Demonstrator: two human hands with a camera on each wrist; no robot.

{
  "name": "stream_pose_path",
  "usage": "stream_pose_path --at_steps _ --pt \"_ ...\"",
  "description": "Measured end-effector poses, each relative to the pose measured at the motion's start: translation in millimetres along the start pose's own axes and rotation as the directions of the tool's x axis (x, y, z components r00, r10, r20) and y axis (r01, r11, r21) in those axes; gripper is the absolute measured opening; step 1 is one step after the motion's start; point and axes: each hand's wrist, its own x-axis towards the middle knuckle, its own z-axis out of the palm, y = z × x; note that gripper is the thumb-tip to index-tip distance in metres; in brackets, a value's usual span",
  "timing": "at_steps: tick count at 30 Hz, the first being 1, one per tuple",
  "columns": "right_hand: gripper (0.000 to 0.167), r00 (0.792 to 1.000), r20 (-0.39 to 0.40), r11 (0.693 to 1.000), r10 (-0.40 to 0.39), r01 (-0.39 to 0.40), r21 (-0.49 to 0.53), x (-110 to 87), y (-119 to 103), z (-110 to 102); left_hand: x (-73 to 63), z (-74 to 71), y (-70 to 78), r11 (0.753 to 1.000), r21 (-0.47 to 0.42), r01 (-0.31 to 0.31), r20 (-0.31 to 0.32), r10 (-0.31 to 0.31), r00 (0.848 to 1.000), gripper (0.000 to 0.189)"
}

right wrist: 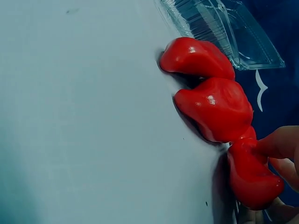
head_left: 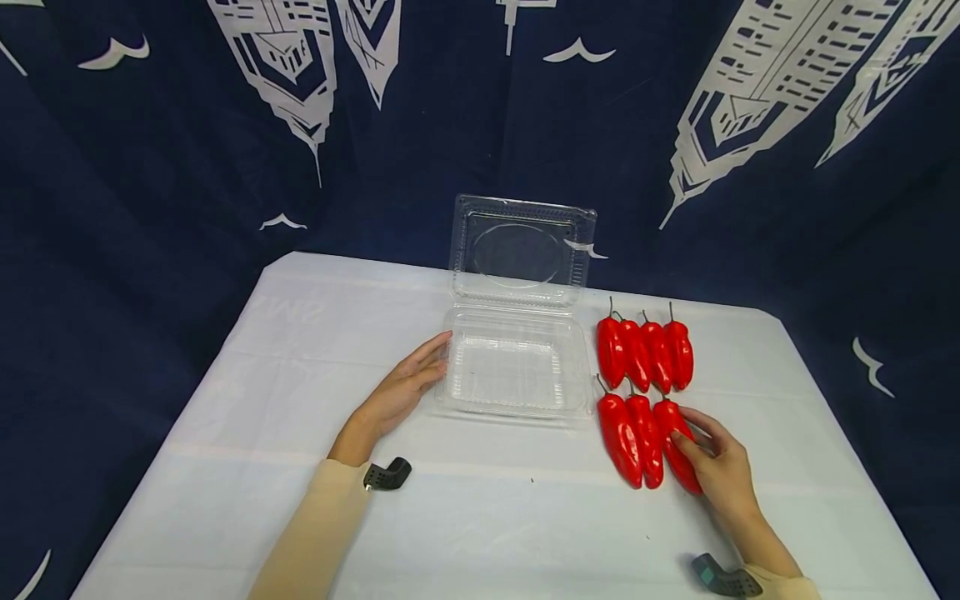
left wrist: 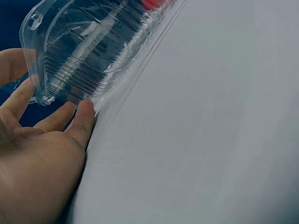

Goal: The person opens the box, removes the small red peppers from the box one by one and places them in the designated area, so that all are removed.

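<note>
A clear plastic clamshell container (head_left: 517,400) lies on the table with its lid (head_left: 517,250) raised at the back. Against its left side rests my left hand (head_left: 401,396), fingers extended. In the left wrist view, fingertips (left wrist: 86,106) touch the ribbed wall near the base. To the right of the container are two rows of red peppers. My right hand (head_left: 723,471) pinches the rightmost front pepper (head_left: 672,437) between thumb and fingers. The right wrist view has this pepper (right wrist: 252,179) beside two others, its stem end hidden.
Two more front-row peppers, one on the left (head_left: 619,437) and one in the middle (head_left: 647,442), lie beside the held one. Several peppers (head_left: 633,354) form the back row, stems pointing away. A white cloth covers the table (head_left: 487,517); a dark blue patterned curtain (head_left: 480,133) hangs behind it.
</note>
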Motion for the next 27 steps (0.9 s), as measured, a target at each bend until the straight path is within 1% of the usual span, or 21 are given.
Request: stream_pose_path --at_steps 11,16,18,21,25,27 --pt "0.06 0.999 0.019 0.999 0.046 -0.046 0.0 -0.2 0 -3 -1.9 0.1 1.7 1.0 0.013 0.003 -0.005 -0.003 1.0 0.058" --pt "0.061 0.999 0.018 0.999 0.05 -0.05 -0.006 0.9 -4 -5 -3.5 -1.1 7.1 0.998 0.058 0.004 -0.011 -0.004 1.0 0.06" --pt "0.06 0.999 0.007 0.999 0.042 -0.042 -0.013 2.3 -6 -6 -4.6 -2.0 9.8 0.996 0.087 0.003 -0.028 -0.001 1.0 0.061" --pt "0.057 1.0 -0.013 0.999 0.024 -0.025 -0.03 5.6 -10 -12 -7.3 -3.3 14.2 0.991 0.132 0.008 -0.074 0.002 0.997 0.061" --pt "0.055 0.999 -0.031 0.998 0.008 -0.01 -0.06 10.0 -14 -19 -14.5 -9.8 22.1 0.979 0.203 -0.008 -0.132 0.036 0.991 0.061" --pt "0.055 0.999 -0.044 0.997 0.001 -0.005 -0.077 12.3 -17 -23 -19.3 -15.1 27.7 0.967 0.256 -0.02 -0.165 0.064 0.984 0.06"
